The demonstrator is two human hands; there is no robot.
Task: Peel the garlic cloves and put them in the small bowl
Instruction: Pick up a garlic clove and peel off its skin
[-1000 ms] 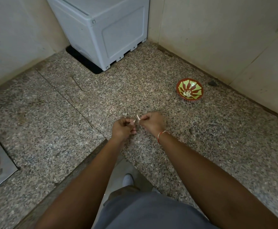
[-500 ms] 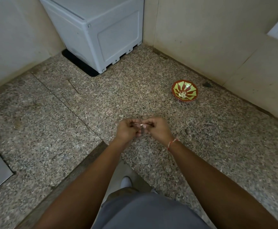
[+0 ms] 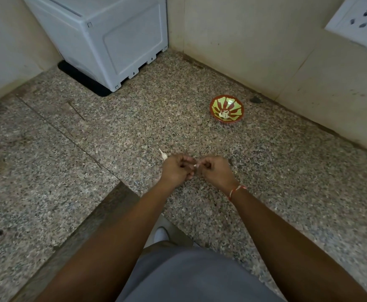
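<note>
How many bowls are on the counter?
1: the small bowl sits on the counter near the right wall, beyond the right hand. None seem hidden.

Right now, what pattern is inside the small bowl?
Red streaks fanning over yellow-green, red rim: small bowl, head view.

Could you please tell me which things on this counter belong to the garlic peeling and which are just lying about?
Job: garlic clove pinched between both hands; spare clove; small bowl.
Lying about: white box; wall socket; dark speck.
</note>
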